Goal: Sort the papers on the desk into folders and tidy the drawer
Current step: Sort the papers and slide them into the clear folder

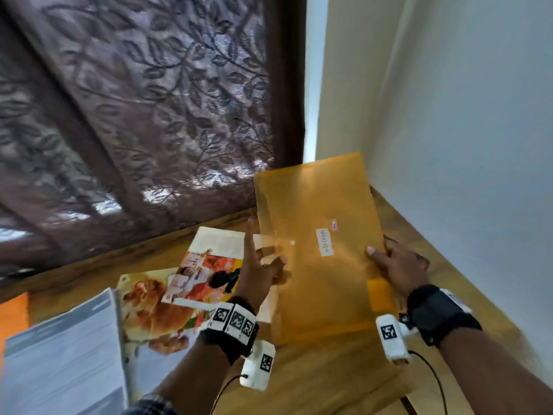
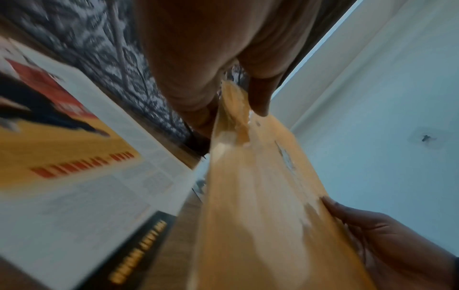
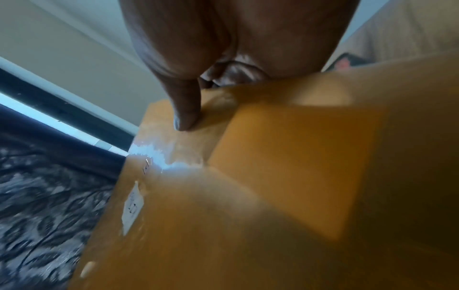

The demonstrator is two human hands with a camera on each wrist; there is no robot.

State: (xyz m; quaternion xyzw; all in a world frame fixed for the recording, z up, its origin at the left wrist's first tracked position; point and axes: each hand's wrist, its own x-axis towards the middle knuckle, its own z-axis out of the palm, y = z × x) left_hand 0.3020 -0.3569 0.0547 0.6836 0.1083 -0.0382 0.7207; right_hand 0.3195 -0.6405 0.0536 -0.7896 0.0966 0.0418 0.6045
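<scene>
Both hands hold a translucent amber folder raised above the wooden desk, tilted so its far end points toward the corner between the curtain and the wall. The right hand grips the folder's right edge, thumb pressed on the top face and the fingers curled underneath. The left hand is at the left edge: its fingers show through the plastic from below, while one finger points up beside the edge; the left wrist view shows the thumb on the upper face, so the hand pinches the folder. A white label with handwriting too blurred to read sits near the folder's middle, a small red-edged sticker just beyond it, and a small white snap dot to its left. A darker orange square shows through the folder near the right wrist. On the desk left of the folder lie a magazine page with red and yellow print, overlapping a glossy food picture, and nearer, a grey printed sheet. An orange patch shows at the far left edge.
</scene>
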